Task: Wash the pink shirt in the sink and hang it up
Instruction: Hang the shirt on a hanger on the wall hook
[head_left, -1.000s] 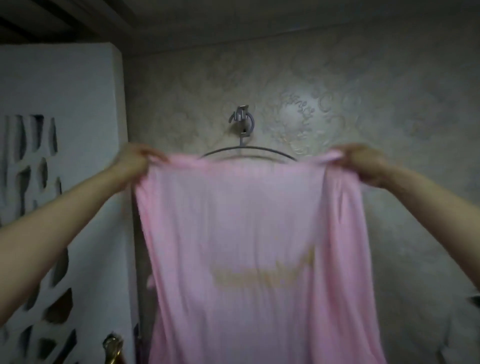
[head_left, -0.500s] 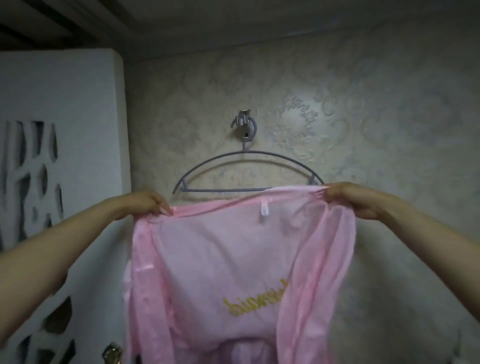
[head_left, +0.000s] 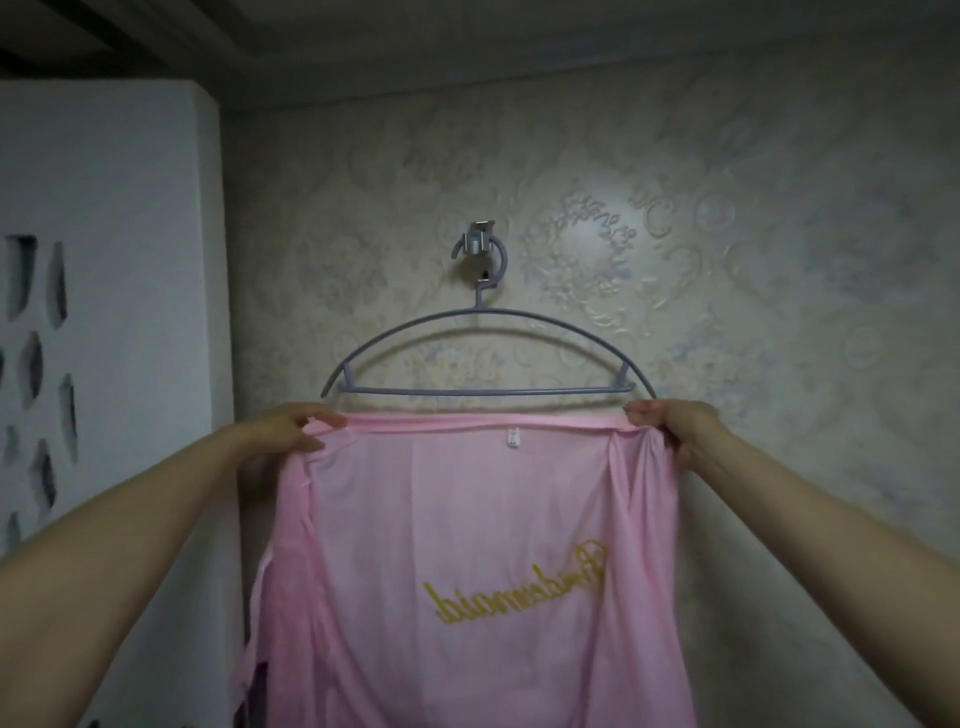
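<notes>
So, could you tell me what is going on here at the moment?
A person is holding a pink shirt spread out by its top edge. The left hand grips one corner and the right hand grips the other. The shirt is just below a grey hanger, which hangs from a hook on the wall. The shirt is not yet on the hanger.

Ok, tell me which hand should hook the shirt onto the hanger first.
Right, narrowly: the right hand pinches the pink shirt just under the hanger tip; the left hand sits slightly lower.
</notes>
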